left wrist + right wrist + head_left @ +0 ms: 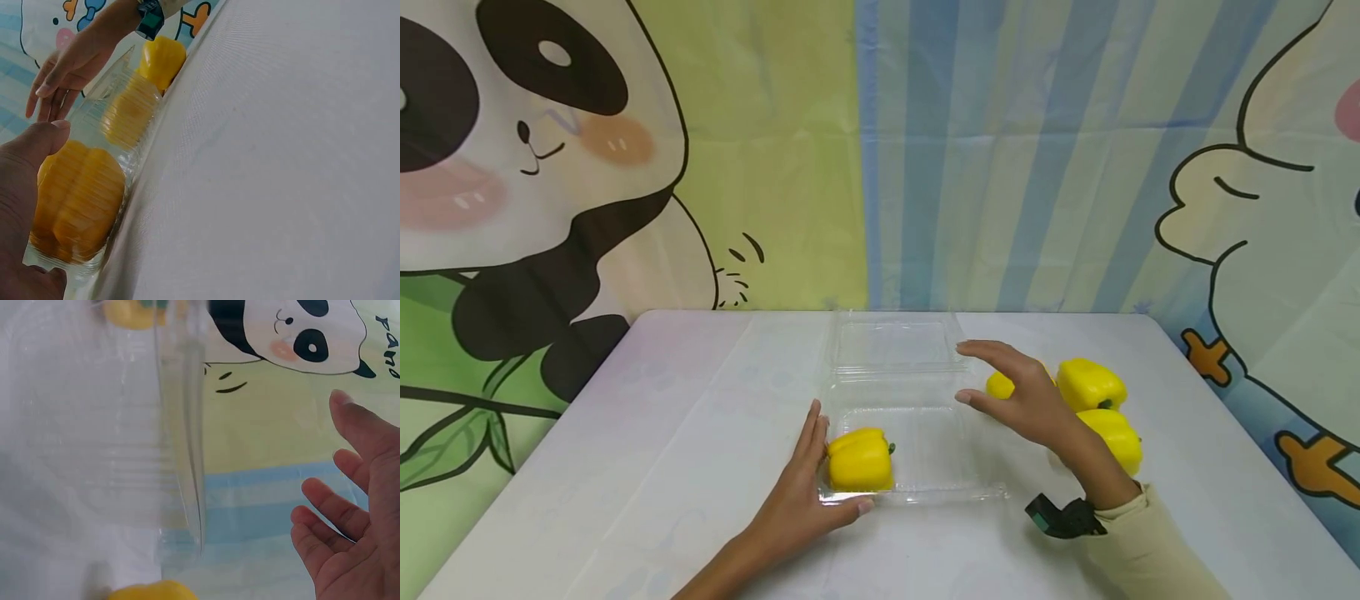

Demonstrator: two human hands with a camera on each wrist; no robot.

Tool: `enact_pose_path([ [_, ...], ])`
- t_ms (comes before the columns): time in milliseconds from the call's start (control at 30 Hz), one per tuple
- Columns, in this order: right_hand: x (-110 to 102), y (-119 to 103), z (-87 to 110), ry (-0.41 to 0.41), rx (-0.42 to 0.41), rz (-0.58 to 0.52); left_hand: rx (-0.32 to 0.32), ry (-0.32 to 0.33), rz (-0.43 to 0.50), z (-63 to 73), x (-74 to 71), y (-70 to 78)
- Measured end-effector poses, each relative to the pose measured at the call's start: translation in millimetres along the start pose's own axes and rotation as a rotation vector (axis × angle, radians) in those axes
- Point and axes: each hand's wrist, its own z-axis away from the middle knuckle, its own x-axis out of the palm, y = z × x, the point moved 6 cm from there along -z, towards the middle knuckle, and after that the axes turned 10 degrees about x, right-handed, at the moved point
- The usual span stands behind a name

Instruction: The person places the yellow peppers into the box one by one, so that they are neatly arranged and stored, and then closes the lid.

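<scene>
A clear plastic clamshell box point(925, 497) lies on the table, its lid point(895, 342) folded back to the far side. One yellow bell pepper point(860, 461) sits inside at the left end, its green stem pointing right. My left hand point(801, 500) rests at the box's near left corner, straight fingers along the left wall and thumb along the front edge. My right hand point(1026, 396) hovers over the right side of the box with fingers spread and nothing between them. In the right wrist view, the right hand point(356, 512) is apart from the box's clear wall point(181, 425).
Right of the box is a group of yellow bell peppers: one partly behind the right hand point(1000, 385), a far one point(1090, 383) and a nearer one point(1112, 437). A dark wrist device point(1063, 517) sits at the right cuff. A printed cloth point(970, 167) hangs behind the white table point(647, 467).
</scene>
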Motion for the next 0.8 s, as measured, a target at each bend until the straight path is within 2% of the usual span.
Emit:
enact_pose_path([
  [67,-5,4,0.5,0.012,0.0,-0.001,-0.001,0.0,0.005,0.0,0.2,0.0],
  [367,-21,27,3.6,0.027,0.108,-0.052,-0.006,0.0,-0.005,0.4,-0.3,1.0],
  [600,-30,40,5.7,0.032,0.159,-0.015,-0.01,-0.002,-0.013,0.8,0.0,0.7],
  [700,-33,48,7.1,0.011,0.211,0.009,-0.01,0.001,-0.01,0.6,-0.1,0.3],
  [800,-34,58,8.8,-0.046,0.293,0.029,-0.018,-0.003,-0.012,0.4,0.5,-0.5],
])
